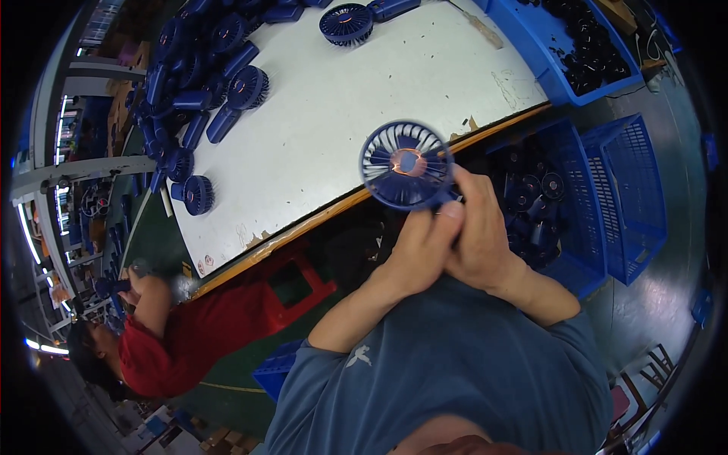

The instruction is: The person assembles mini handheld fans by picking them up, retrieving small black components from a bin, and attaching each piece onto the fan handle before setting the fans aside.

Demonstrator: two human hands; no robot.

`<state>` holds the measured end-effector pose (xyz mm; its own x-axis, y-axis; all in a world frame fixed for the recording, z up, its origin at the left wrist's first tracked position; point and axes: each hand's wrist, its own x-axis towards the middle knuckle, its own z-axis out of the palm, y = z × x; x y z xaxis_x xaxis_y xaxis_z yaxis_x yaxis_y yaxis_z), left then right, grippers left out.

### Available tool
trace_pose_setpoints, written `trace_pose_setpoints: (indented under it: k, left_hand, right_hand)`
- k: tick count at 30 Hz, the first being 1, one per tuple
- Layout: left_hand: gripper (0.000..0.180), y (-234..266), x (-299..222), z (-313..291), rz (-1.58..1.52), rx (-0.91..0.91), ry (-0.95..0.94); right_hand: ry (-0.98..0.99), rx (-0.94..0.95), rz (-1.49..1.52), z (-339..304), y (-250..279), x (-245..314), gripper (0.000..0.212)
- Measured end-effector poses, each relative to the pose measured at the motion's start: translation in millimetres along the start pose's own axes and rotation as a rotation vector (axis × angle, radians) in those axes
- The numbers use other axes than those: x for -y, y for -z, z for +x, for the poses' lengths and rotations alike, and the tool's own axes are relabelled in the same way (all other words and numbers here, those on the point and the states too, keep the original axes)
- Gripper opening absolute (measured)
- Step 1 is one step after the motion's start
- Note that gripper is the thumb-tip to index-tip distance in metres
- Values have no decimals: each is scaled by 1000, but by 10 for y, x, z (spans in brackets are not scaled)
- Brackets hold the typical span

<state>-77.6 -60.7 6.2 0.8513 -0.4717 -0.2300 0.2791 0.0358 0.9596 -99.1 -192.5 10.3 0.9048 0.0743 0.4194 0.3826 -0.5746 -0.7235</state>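
Note:
In front of me, just past the near edge of the white table, I hold a dark blue handheld fan (407,164) with its round cage facing me. My left hand (422,252) is closed at the fan's lower end, its thumb up near the cage. Round the same part from the other side wraps my right hand (483,231), fingers bent. Between them the two hands hide nearly all of the handle. The blades show through the cage, and the middle of the fan looks orange and shiny.
Dark blue fans (249,87) are heaped on the white table (318,129) at the left. A blue tray (557,80) of small black parts stands far right. Blue crates (595,197) hold dark parts below. A person in red (155,353) works at the left, near a red stool (315,292).

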Motion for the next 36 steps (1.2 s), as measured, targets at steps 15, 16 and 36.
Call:
trace_pose_setpoints:
  k: [15, 16, 36]
  left_hand:
    - [72, 3094, -189, -255, 1762, -992, -220]
    - [79, 3128, -237, -320, 1702, -1055, -100]
    - [67, 3080, -382, -785, 984, -1261, -270]
  right_hand:
    - [-704, -210, 1223, -807, 530, -975, 68]
    - [-716, -227, 1150, -905, 574, -1122, 56]
    - [-1207, -663, 135, -2055, 827, -3654, 39]
